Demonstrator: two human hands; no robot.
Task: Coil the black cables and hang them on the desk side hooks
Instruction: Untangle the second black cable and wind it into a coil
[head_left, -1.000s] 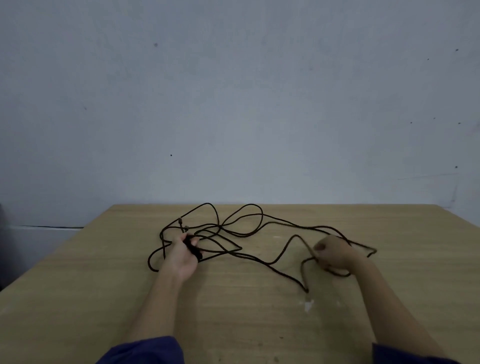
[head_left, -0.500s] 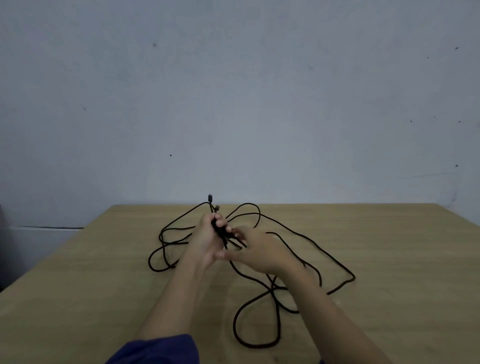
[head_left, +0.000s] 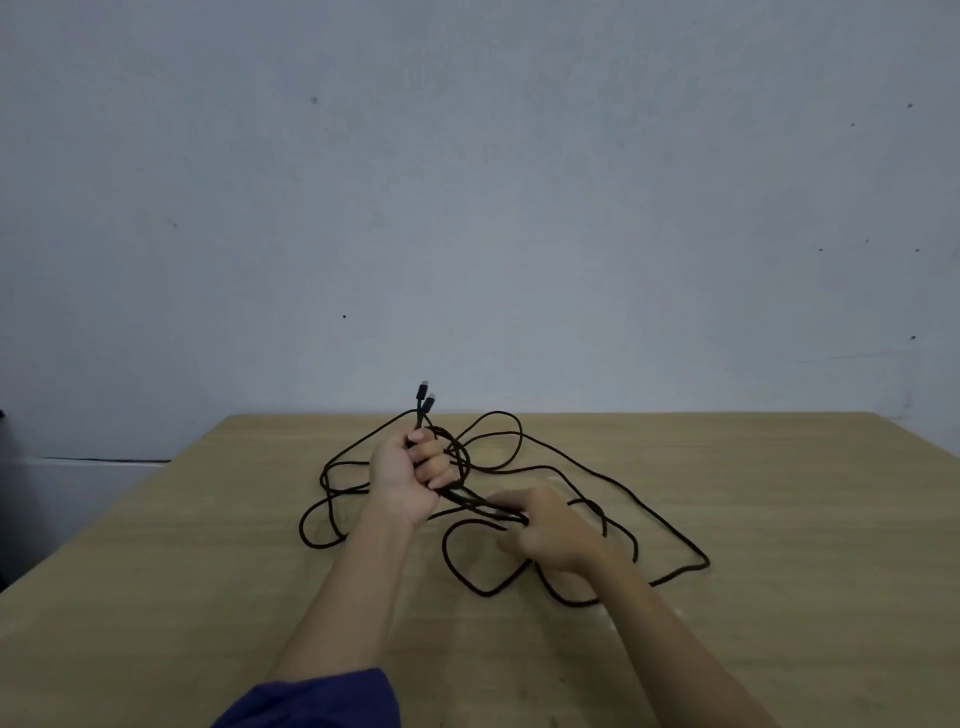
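- Left hand (head_left: 410, 475): raised above the tabletop (head_left: 156, 597), left of centre; grip clenched around a bundle of black cable (head_left: 707, 562) strands.
- Two plug ends (head_left: 426, 397) stand up out of the top of the left fist, side by side, reaching above the far edge line.
- Right hand (head_left: 550, 532): lower, near and right of the left, motion-blurred; grip pinches the strands that run down to it from the left fist.
- Rest of the cable lies loose on the wood in open loops: one cluster left of the left hand, one loop toward the far edge, and one long run out to the right that ends in a sharp bend.
- Two loops lie nearer, under and beside the right wrist.
- Edges: the far loop lies just short of the far edge, where the grey wall (head_left: 467, 208) rises. The left loops are well apart from the slanting left edge.
- Open room: bare wood on the near side around both forearms, and broad bare strips on the left and right.
- Dark blue sleeve (head_left: 322, 696) covers the left arm at the bottom of the frame.
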